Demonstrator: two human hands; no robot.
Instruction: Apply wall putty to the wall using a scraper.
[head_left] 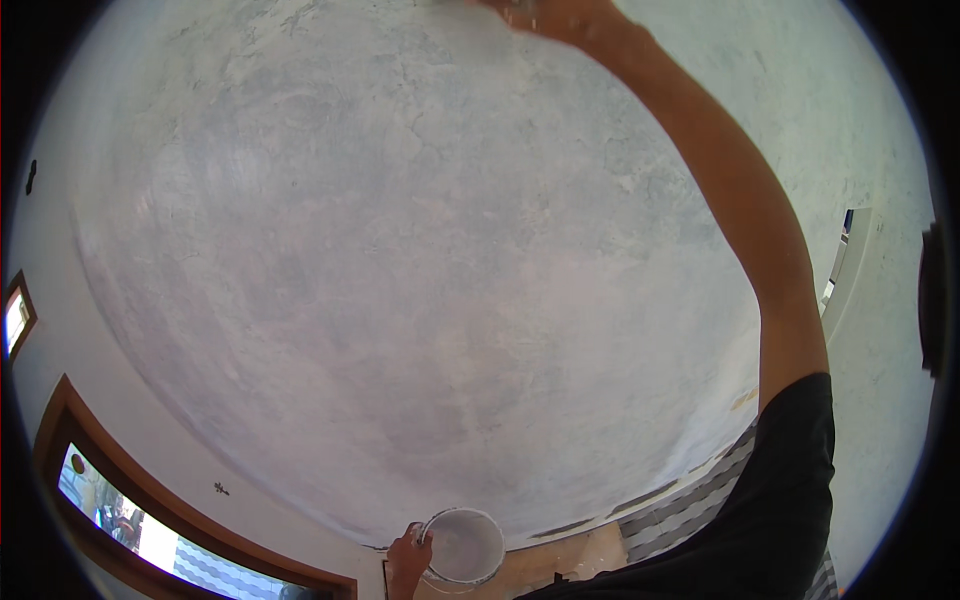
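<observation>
My left hand (408,556), low in the view, is closed on the rim of a white bucket (466,540). The bucket's mouth faces me, and pale whitish material shows inside. My right arm stretches high up along a wall (420,280) with patchy grey-white coating. At the top edge my right hand (550,14) appears closed near the wall, cut off by the picture's edge. Whitish specks lie on its skin. A small dark edge shows just beside its fingers, but what the hand holds cannot be made out.
A brown-framed opening (200,530) stands at the lower left, with a small framed window (17,315) above it. A patterned grey surface (690,508) and a tan board (575,556) lie along the wall's foot. To the right is a pale-framed opening (846,265).
</observation>
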